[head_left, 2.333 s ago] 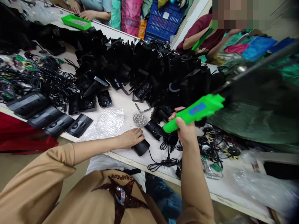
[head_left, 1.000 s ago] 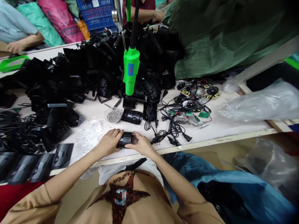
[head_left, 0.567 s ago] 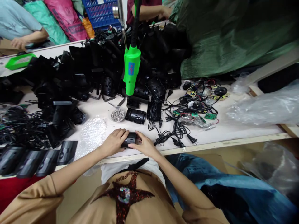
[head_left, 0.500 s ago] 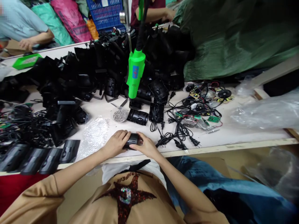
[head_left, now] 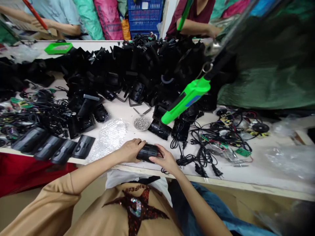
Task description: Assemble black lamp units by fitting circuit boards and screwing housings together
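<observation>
Both my hands grip one small black plastic casing [head_left: 147, 152] near the front edge of the white table [head_left: 236, 178]. My left hand [head_left: 131, 150] wraps its left end, my right hand [head_left: 165, 160] holds its right end with fingers curled. A green electric screwdriver [head_left: 185, 100] hangs tilted on a cable above the table, beyond my hands and untouched. A small round pile of screws [head_left: 141, 123] lies just past the casing. Another black casing [head_left: 159, 129] rests beside the screws.
A big heap of black plastic housings [head_left: 137, 68] fills the table's back. Several finished black units [head_left: 52, 147] line the front left, by bubble wrap [head_left: 110, 136]. Cables and circuit boards [head_left: 216, 137] lie right. Other people [head_left: 194, 19] work across the table near a green tray [head_left: 58, 48].
My right hand has let go of the green screwdriver, which now hangs free, and has joined my left hand on the black casing. The view has swung back leftward.
</observation>
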